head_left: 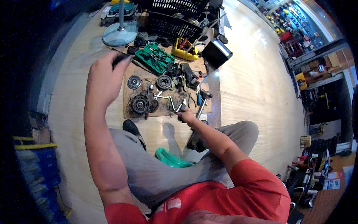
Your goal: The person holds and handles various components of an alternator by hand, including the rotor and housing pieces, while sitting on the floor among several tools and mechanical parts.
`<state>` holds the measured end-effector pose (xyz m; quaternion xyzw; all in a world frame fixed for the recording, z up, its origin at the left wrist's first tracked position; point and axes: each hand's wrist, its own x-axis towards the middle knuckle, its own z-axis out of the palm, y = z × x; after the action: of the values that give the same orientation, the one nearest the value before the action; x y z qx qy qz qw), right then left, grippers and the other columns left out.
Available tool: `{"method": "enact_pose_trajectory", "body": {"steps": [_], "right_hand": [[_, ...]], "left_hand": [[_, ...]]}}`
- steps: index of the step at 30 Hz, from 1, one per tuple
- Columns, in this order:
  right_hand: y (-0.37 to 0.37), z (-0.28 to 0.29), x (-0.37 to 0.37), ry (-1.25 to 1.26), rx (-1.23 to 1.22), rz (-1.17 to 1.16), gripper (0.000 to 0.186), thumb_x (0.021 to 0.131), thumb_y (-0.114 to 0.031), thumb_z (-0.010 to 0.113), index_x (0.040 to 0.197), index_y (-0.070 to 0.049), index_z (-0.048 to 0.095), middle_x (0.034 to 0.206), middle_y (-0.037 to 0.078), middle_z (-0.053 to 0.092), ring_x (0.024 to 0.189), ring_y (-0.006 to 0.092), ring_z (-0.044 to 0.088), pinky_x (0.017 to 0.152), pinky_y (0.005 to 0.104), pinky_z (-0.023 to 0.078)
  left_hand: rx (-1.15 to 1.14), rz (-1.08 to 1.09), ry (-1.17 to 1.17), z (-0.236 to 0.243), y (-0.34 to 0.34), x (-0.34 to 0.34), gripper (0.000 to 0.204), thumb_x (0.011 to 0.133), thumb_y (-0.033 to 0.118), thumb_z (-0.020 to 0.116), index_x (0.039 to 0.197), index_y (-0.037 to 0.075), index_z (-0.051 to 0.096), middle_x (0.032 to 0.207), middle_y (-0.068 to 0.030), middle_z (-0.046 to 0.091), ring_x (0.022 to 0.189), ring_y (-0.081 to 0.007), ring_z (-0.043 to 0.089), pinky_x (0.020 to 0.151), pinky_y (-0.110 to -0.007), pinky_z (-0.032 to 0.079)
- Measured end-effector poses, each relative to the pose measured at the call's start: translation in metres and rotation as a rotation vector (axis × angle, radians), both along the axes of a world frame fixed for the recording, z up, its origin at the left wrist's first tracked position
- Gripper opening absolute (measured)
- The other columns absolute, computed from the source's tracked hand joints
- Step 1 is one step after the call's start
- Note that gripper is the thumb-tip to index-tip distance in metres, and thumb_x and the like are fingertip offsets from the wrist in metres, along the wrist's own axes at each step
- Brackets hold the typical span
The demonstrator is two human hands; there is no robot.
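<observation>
Reaching low, right hand [187, 116] at dark-handled tool [181, 108] on dark-stained cardboard [162, 111]; finger closure unclear. Left hand [103, 74] raised, thumb apart from fingers, contents unclear. Pale floor [257, 93] around cardboard; black crates [173, 27] beyond.

The floor [257, 97] looks smooth and glossy, the cardboard sheet [160, 112] matt and smudged. The toothed part [140, 104] is grimy metal; the bent wrench [172, 102], bright polished metal. Green tray [141, 53], yellow bin [185, 55] and black crates [167, 26] look plastic; the shirt [261, 183] is soft matt cloth.
</observation>
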<state>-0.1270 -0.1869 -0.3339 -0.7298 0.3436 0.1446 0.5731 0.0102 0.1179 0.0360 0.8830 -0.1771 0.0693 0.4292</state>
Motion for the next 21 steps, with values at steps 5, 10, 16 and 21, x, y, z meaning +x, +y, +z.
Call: {"method": "enact_pose_trajectory", "body": {"steps": [5, 10, 16, 21], "right_hand": [[-0.061, -0.069, 0.066, -0.059, -0.383, 0.019, 0.03, 0.081, -0.017, 0.069, 0.102, 0.005, 0.066, 0.078, 0.013, 0.067, 0.065, 0.0236, 0.062, 0.06, 0.0362, 0.05], [-0.079, -0.02, 0.24, -0.245, -0.737, 0.166, 0.033, 0.074, -0.029, 0.067, 0.088, 0.0, 0.068, 0.087, 0.025, 0.066, 0.083, 0.0416, 0.064, 0.075, 0.047, 0.051], [-0.206, 0.016, 0.386, -0.397, -1.112, 0.193, 0.027, 0.074, -0.026, 0.068, 0.088, -0.003, 0.07, 0.088, 0.022, 0.068, 0.085, 0.0403, 0.065, 0.077, 0.0477, 0.052], [-0.244, 0.001, 0.474, -0.271, -1.338, 0.401, 0.024, 0.072, -0.025, 0.07, 0.085, -0.005, 0.072, 0.088, 0.02, 0.069, 0.086, 0.0391, 0.066, 0.078, 0.046, 0.053]], "left_hand": [[0.078, -0.02, 0.078, -0.001, -0.014, -0.012, 0.027, 0.086, 0.019, 0.064, 0.1, -0.004, 0.064, 0.092, -0.0225, 0.067, 0.088, -0.0353, 0.066, 0.079, -0.039, 0.05], [0.219, 0.123, 0.106, -0.007, 0.007, -0.016, 0.028, 0.081, 0.01, 0.065, 0.103, -0.005, 0.063, 0.102, -0.0214, 0.066, 0.096, -0.0331, 0.064, 0.087, -0.038, 0.048], [0.423, 0.065, 0.176, -0.009, 0.012, 0.004, 0.037, 0.077, 0.004, 0.063, 0.112, -0.005, 0.06, 0.109, -0.0212, 0.064, 0.103, -0.0332, 0.062, 0.094, -0.04, 0.045], [0.441, -0.058, 0.171, -0.038, 0.008, 0.03, 0.038, 0.082, 0.018, 0.065, 0.114, -0.002, 0.063, 0.109, -0.0201, 0.066, 0.1, -0.038, 0.064, 0.09, -0.043, 0.048]]}}
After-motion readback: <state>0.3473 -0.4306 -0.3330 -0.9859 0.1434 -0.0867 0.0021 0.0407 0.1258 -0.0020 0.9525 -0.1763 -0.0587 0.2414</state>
